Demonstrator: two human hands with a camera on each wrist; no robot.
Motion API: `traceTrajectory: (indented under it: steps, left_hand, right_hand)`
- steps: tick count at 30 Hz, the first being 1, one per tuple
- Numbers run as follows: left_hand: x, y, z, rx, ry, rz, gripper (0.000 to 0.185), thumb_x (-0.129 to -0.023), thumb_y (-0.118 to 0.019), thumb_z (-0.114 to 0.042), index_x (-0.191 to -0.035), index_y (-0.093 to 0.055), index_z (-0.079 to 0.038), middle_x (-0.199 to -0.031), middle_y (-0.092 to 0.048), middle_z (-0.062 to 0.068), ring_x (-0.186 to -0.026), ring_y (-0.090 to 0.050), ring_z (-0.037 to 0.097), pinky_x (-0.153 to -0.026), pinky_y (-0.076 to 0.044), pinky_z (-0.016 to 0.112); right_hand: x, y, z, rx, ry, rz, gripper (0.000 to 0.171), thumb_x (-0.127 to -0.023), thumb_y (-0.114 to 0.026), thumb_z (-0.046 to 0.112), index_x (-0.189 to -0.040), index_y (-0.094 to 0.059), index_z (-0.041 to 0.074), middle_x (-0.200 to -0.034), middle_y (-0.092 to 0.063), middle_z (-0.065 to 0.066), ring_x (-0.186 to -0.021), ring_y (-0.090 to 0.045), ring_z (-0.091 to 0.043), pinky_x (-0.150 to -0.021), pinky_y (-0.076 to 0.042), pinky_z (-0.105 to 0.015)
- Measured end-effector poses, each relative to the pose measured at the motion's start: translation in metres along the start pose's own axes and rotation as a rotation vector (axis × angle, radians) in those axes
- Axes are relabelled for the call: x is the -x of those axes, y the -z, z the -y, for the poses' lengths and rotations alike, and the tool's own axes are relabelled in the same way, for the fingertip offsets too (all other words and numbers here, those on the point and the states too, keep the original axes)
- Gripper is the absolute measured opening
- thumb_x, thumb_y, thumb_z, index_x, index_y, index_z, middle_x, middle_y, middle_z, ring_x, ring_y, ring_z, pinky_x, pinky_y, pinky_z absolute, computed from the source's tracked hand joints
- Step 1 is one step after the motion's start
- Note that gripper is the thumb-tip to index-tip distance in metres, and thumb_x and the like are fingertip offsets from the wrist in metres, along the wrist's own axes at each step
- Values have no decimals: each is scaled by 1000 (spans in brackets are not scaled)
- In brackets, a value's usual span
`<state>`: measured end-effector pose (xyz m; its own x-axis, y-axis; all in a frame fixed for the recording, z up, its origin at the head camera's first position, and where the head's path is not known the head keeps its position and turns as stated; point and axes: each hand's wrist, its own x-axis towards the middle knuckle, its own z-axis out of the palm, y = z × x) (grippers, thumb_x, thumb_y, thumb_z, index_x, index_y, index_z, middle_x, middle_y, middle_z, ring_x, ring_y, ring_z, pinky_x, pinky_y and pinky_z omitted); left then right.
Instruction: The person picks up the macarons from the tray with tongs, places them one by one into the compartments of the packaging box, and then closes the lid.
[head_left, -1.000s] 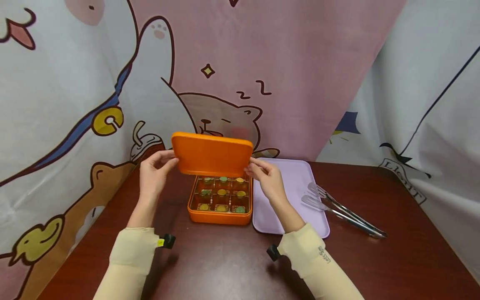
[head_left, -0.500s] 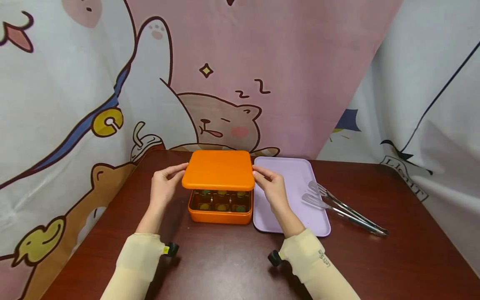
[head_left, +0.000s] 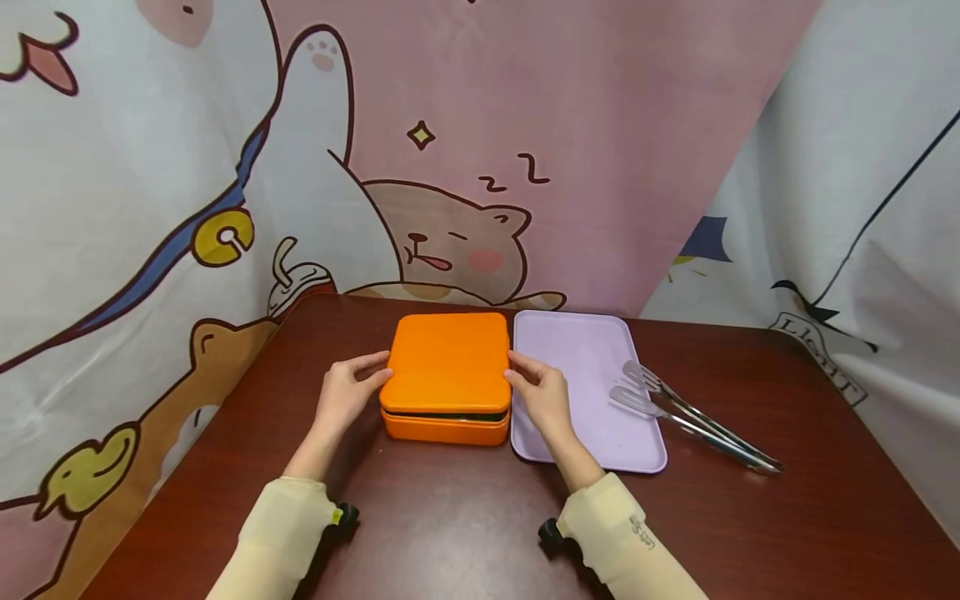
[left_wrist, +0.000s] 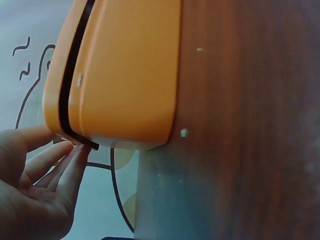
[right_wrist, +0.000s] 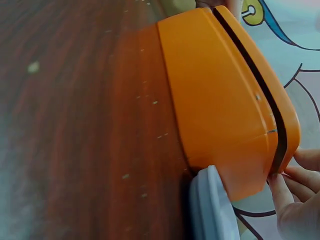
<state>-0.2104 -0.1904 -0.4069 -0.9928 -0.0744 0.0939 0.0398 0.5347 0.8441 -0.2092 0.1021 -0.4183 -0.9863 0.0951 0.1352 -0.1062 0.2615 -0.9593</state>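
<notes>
An orange lid (head_left: 447, 360) lies on its orange box (head_left: 442, 427) in the middle of the dark wooden table (head_left: 450, 517), with a thin dark gap still showing along the front. My left hand (head_left: 347, 396) pinches the lid's left edge, and my right hand (head_left: 542, 396) pinches its right edge. In the left wrist view my fingers (left_wrist: 75, 160) touch the rim of the lid (left_wrist: 52, 95) above the box (left_wrist: 130, 75). The right wrist view shows my right hand (right_wrist: 295, 200) at the lid (right_wrist: 290, 130). The box's contents are hidden.
A flat lilac tray (head_left: 592, 367) lies right against the box's right side, under my right hand. Metal tongs (head_left: 690, 417) rest across the tray's right edge and the table. A cartoon-printed cloth (head_left: 450, 167) hangs close behind and to both sides.
Both hands brought the lid down from its tilted, raised position onto the box. The compartments with round pieces inside are now covered.
</notes>
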Motion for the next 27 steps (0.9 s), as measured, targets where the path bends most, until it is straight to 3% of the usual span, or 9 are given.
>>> traceTrajectory:
  steps: [12,21,27]
  left_hand:
    - [6,-2,2,-64,-20,4,37,-95,-69,-22,-130,-68,-9,-126,-70,15,-119,-66,30,-96,-55,47]
    - [18,-2,7,-124,-7,-5,37,-94,-70,-20,-130,-68,-12,-129,-68,13,-125,-62,33,-101,-51,50]
    - [16,-2,4,-129,-32,-2,38,-95,-69,-20,-132,-67,-13,-131,-66,14,-128,-59,34,-104,-49,52]
  right_hand:
    - [10,-1,-5,127,75,-21,36,-90,-72,10,-126,-69,1,-122,-70,-18,-115,-68,-31,-99,-53,-45]
    - [22,-4,-9,187,62,20,35,-90,-71,7,-125,-68,-1,-118,-72,-20,-109,-70,-32,-95,-56,-44]
    - [19,-2,-6,220,94,14,36,-90,-71,8,-125,-69,0,-116,-73,-19,-108,-71,-31,-95,-55,-44]
